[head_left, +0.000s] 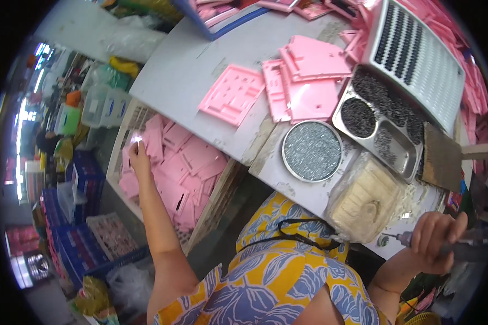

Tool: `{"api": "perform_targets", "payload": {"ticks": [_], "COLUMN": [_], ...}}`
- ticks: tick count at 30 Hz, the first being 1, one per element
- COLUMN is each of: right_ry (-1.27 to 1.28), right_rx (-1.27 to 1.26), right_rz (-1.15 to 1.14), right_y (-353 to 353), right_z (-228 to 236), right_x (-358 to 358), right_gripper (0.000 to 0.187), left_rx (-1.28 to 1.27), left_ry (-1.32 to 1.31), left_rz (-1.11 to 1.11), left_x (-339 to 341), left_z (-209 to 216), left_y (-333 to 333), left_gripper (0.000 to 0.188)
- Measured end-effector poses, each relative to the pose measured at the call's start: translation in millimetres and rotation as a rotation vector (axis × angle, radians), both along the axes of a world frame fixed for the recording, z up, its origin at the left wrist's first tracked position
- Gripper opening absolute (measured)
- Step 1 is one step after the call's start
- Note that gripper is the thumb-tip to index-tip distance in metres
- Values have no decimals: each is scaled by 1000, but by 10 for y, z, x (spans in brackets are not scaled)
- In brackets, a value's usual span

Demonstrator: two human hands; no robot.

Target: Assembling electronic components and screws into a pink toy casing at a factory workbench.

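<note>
My left hand [139, 157] reaches out over a crate [123, 122] heaped with flat pink plastic parts [187, 157]. Its fingers are closed at the edge of a pink plastic part [153, 138] near the crate's far end, where a bright glare hides some detail. At the lower right, my right hand [436, 238] wraps round a grey electric screwdriver [466, 250]. The thin bit points left, close to the wrapped block on the table. A pink moulded panel [233, 95] lies alone on the table, beside a stack of similar panels [314, 59].
On the table [190, 70] stand a round dish of silvery screws [312, 150], a steel compartment tray [346, 116] of dark small parts, a plastic-wrapped yellowish block [366, 200], and a tilted white rack [439, 70] with dark rows. Blue crates [84, 244] sit at left.
</note>
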State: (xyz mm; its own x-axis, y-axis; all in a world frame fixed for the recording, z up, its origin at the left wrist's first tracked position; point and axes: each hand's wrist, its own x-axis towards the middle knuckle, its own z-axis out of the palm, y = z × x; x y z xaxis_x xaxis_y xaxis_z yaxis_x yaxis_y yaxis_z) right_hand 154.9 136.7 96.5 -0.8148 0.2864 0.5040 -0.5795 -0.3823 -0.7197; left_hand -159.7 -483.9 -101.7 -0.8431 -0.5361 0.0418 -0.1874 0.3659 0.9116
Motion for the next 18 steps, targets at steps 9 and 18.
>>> {"api": "perform_targets", "payload": {"ticks": [9, 18], "right_ry": [-508, -494], "right_rx": [492, 560], "right_rz": [-689, -1025], "right_y": [159, 231], "right_z": [-90, -124], "right_x": [-5, 155], "right_gripper": [100, 90], "left_rx": [-650, -1318], "left_ry": [413, 480], "left_rz": [-1024, -557], "left_x": [-1391, -3211], "left_z": [1054, 519], "left_y": [3988, 5328], "left_gripper": [28, 31]}}
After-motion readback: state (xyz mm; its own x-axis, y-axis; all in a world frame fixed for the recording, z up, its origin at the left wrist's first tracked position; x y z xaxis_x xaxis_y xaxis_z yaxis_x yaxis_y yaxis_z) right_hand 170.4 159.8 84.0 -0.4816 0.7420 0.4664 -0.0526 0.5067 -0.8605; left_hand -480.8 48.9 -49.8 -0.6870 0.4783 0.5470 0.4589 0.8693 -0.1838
